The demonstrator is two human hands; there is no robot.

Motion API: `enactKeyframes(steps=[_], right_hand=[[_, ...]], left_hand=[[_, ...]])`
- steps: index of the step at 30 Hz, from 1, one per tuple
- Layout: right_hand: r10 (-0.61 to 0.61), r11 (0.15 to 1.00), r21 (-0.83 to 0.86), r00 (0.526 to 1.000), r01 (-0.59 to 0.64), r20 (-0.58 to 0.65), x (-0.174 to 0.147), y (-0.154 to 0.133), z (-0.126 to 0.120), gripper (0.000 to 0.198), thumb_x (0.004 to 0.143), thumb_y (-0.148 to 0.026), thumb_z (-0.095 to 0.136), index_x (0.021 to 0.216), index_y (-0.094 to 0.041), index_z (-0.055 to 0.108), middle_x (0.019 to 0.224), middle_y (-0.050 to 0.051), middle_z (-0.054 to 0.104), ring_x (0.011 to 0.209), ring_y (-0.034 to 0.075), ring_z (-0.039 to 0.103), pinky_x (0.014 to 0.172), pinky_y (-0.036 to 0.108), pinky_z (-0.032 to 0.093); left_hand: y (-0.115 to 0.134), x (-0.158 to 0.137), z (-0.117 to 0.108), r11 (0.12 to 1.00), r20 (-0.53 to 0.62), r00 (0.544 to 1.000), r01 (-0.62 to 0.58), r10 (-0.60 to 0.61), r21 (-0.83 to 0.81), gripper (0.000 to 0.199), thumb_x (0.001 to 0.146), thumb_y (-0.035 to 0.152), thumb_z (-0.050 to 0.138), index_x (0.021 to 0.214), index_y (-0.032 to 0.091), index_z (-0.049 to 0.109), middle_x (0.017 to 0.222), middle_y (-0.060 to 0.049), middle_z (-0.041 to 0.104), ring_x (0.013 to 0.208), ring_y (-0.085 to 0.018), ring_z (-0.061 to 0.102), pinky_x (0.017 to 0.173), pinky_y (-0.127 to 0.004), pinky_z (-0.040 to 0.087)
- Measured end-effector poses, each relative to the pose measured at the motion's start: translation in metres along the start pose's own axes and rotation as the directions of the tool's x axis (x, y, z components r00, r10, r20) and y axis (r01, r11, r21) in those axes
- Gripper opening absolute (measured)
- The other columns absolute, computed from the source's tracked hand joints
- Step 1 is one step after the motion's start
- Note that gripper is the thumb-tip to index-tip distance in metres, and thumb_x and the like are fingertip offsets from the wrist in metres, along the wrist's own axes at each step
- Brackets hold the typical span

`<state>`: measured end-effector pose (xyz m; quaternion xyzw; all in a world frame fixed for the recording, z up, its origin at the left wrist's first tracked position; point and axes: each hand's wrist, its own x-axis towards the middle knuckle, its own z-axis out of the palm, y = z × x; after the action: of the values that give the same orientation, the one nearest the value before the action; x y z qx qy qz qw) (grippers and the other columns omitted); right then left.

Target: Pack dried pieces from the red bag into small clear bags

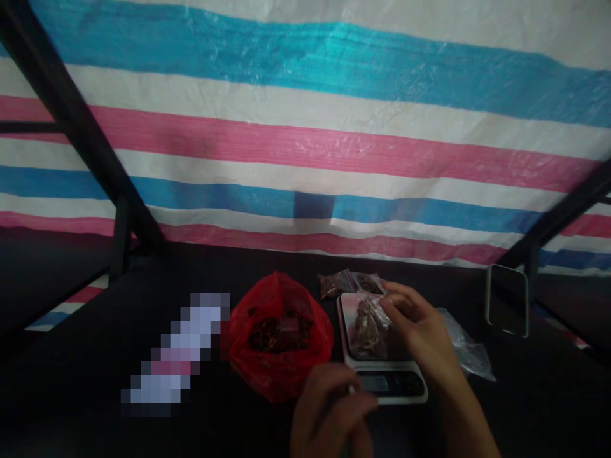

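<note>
A small digital kitchen scale [382, 375] sits on the dark table in front of me. On its platform lies a small clear bag of brown dried bits [366, 326]. My right hand [420, 334] pinches the top of that bag. My left hand [329, 410] is closed near the scale's front left corner, holding a thin light object that is mostly hidden. A red plastic bag [279, 337], open and full of dark reddish-brown dried pieces, stands just left of the scale.
Two filled small clear bags [348, 283] lie behind the scale. Empty clear plastic bags [465, 350] lie to its right. A phone [506, 299] stands upright at the right. A striped tarp [305, 146] hangs behind, with dark metal frame bars [81, 127] at both sides.
</note>
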<state>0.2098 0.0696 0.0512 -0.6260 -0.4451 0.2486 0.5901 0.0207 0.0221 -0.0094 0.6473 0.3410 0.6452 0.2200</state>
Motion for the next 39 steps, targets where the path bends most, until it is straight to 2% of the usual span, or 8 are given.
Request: enactKeyframes(steps=[2, 4, 9, 15, 21, 31, 35, 39], right_hand=[[-0.007, 0.991, 0.13, 0.995, -0.006, 0.098, -0.007, -0.009, 0.001, 0.048, 0.074, -0.051, 0.09, 0.11, -0.023, 0.076, 0.082, 0.002, 0.075, 0.079, 0.021, 0.07, 0.073, 0.031, 0.056], [-0.046, 0.981, 0.196, 0.979, 0.007, 0.197, -0.014, -0.017, 0.004, 0.044, 0.075, -0.049, 0.092, 0.108, -0.024, 0.076, 0.081, 0.0, 0.074, 0.077, 0.019, 0.069, 0.072, 0.028, 0.055], [-0.133, 0.969, 0.239, 0.945, 0.06, 0.3, -0.023, -0.025, 0.024, 0.03, 0.084, -0.041, 0.088, 0.106, -0.025, 0.076, 0.085, 0.001, 0.076, 0.083, 0.017, 0.072, 0.08, 0.027, 0.057], [-0.164, 0.969, 0.226, 0.949, 0.103, 0.269, -0.027, -0.026, 0.056, 0.033, 0.084, -0.042, 0.087, 0.109, -0.025, 0.076, 0.086, 0.001, 0.077, 0.081, 0.018, 0.073, 0.08, 0.028, 0.06], [-0.154, 0.973, 0.204, 0.964, 0.11, 0.215, -0.036, -0.024, 0.082, 0.032, 0.087, -0.044, 0.083, 0.112, -0.027, 0.072, 0.087, 0.001, 0.078, 0.081, 0.018, 0.074, 0.075, 0.027, 0.061], [-0.155, 0.965, 0.244, 0.961, 0.098, 0.228, -0.044, -0.027, 0.107, 0.027, 0.089, -0.037, 0.08, 0.109, -0.027, 0.064, 0.078, -0.002, 0.068, 0.073, 0.018, 0.067, 0.071, 0.027, 0.055], [-0.163, 0.967, 0.239, 0.93, 0.085, 0.329, -0.049, -0.03, 0.117, 0.037, 0.094, -0.035, 0.076, 0.127, -0.029, 0.062, 0.088, -0.002, 0.071, 0.084, 0.018, 0.07, 0.08, 0.028, 0.054], [-0.148, 0.964, 0.254, 0.949, 0.077, 0.277, -0.05, -0.033, 0.125, 0.035, 0.092, -0.036, 0.079, 0.122, -0.028, 0.064, 0.083, -0.003, 0.07, 0.079, 0.016, 0.068, 0.079, 0.027, 0.054]], left_hand=[[0.002, 0.021, 0.005, 0.987, -0.023, 0.987, 0.158, -0.158, -0.006, 0.026, 0.099, 0.019, 0.057, 0.117, 0.03, 0.072, 0.12, -0.009, 0.075, 0.112, -0.024, 0.074, 0.094, -0.039, 0.063], [-0.003, 0.041, 0.007, 0.942, -0.001, 0.943, 0.333, -0.334, -0.039, 0.033, 0.096, 0.028, 0.066, 0.129, 0.027, 0.068, 0.133, -0.011, 0.073, 0.122, -0.027, 0.071, 0.104, -0.044, 0.059], [-0.016, 0.066, 0.008, 0.724, 0.22, 0.784, 0.621, -0.581, -0.3, 0.031, 0.094, 0.051, 0.069, 0.096, 0.021, 0.075, 0.094, -0.007, 0.081, 0.086, -0.022, 0.077, 0.077, -0.031, 0.063], [-0.015, 0.073, -0.009, 0.694, 0.058, 0.779, 0.586, -0.624, -0.419, 0.036, 0.083, 0.057, 0.081, 0.087, 0.021, 0.076, 0.082, -0.004, 0.08, 0.075, -0.018, 0.075, 0.068, -0.024, 0.061], [-0.023, 0.078, -0.031, 0.668, 0.141, 0.763, 0.626, -0.631, -0.402, 0.037, 0.086, 0.057, 0.08, 0.093, 0.021, 0.08, 0.091, -0.007, 0.084, 0.085, -0.022, 0.081, 0.075, -0.027, 0.065], [-0.019, 0.083, -0.045, 0.756, 0.012, 0.808, 0.556, -0.588, -0.345, 0.03, 0.086, 0.051, 0.079, 0.084, 0.021, 0.079, 0.079, -0.006, 0.082, 0.072, -0.021, 0.08, 0.066, -0.025, 0.065], [-0.023, 0.085, -0.051, 0.77, -0.066, 0.807, 0.531, -0.587, -0.353, 0.029, 0.084, 0.05, 0.081, 0.082, 0.021, 0.078, 0.078, -0.005, 0.081, 0.071, -0.022, 0.08, 0.065, -0.027, 0.066], [-0.03, 0.091, -0.054, 0.719, 0.02, 0.794, 0.56, -0.607, -0.412, 0.027, 0.081, 0.047, 0.083, 0.083, 0.021, 0.078, 0.082, -0.006, 0.082, 0.076, -0.022, 0.08, 0.07, -0.028, 0.067]])
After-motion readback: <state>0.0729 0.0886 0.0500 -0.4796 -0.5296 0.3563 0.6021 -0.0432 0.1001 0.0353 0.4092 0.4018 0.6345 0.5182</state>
